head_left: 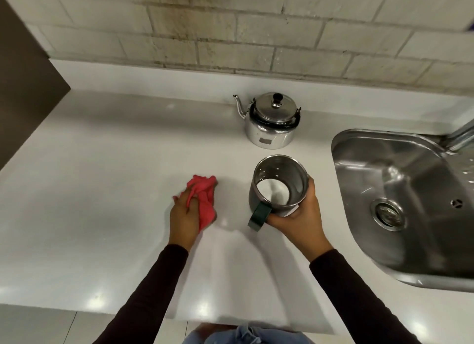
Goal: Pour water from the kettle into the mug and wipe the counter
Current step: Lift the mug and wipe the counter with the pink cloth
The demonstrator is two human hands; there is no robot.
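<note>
Two hands work: the left hand [184, 210] bunches a soft red cloth [204, 202] on the counter [102, 189], the right hand [298, 213] grips a rigid, likely slippery steel mug [278, 187] around its body.

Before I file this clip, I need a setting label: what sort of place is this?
Most likely a kitchen: a steel sink set into a white counter, a kettle by a tiled wall.

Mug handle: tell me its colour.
Dark green, on the steel mug held by the right hand; head view shows it.
</note>
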